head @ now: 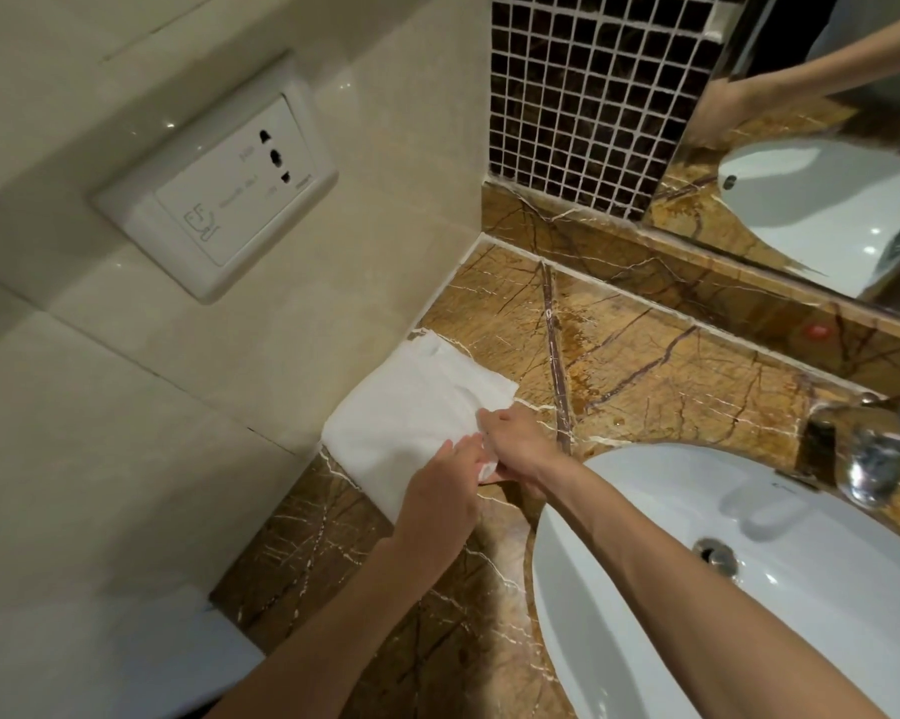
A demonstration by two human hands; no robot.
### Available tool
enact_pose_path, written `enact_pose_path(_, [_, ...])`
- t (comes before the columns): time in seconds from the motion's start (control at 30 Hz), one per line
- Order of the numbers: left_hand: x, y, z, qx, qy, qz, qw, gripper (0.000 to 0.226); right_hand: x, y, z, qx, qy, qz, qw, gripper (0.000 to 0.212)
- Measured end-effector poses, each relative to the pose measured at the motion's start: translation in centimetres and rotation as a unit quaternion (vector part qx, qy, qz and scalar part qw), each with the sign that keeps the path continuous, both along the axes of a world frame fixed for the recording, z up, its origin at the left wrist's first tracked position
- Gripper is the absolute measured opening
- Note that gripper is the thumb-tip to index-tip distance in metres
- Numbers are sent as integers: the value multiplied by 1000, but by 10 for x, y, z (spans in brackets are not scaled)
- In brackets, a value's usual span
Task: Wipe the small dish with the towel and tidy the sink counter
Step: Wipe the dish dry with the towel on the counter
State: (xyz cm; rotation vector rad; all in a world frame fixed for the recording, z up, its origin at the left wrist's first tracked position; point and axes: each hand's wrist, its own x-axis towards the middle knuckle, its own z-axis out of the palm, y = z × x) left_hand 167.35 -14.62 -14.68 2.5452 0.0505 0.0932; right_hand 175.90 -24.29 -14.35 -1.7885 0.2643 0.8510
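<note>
Marble counter (645,355), towel (411,412), illegible socket label (230,199)

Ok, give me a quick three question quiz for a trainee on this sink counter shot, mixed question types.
1. True or false: the white towel lies on the counter against the side wall.
2. Which side of the towel is the sink basin on? A) left B) right
3. Fill in: the left hand and right hand meet at the towel's ____ edge.

Key: 1 true. 2 B. 3 near right; whether they grip it is unclear.
</note>
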Motion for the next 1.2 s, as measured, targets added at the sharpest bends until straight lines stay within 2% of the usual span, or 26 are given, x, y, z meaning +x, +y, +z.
enact_pose_path(0.1, [-2, 2, -1, -5, -1, -28, 1000, 26, -2, -3, -1, -10, -10, 16, 1000, 36])
enact_pose_path(0.2, [5, 16, -3, 47, 21, -10, 999, 31, -5, -3, -1, 17, 17, 7, 1000, 36])
enact_pose_path(0.33, [12, 27, 1, 95, -8, 15, 995, 33, -10, 0, -3, 33, 40, 14, 999, 41])
enact_pose_path(0.47, [7, 20, 3, 21, 0, 6, 1000, 20, -4, -5, 3, 45, 71, 50, 995, 39])
enact_pose_path(0.57, [1, 12, 1, -18, 8, 27, 999, 20, 1, -9, 8, 70, 97, 53, 991, 32])
enact_pose_path(0.7, [-3, 9, 1, -13, 16, 8, 1000, 24, 0, -13, 8, 94, 124, 40, 987, 28])
enact_pose_path(0.83, [-10, 23, -2, 99, -3, -33, 995, 20, -4, -8, 2, 79, 93, 5, 992, 27])
enact_pose_path(0.93, [-9, 29, -9, 152, -7, -45, 987, 30, -6, 0, 0, 56, 79, -15, 995, 26])
enact_pose_path(1.1, [-3, 12, -11, 79, 33, -36, 996, 23, -4, 1, -1, 44, 58, -16, 997, 21])
enact_pose_path(1.2, [-1, 17, -6, 92, 24, -45, 994, 21, -8, 1, -5, 34, 50, -24, 998, 27])
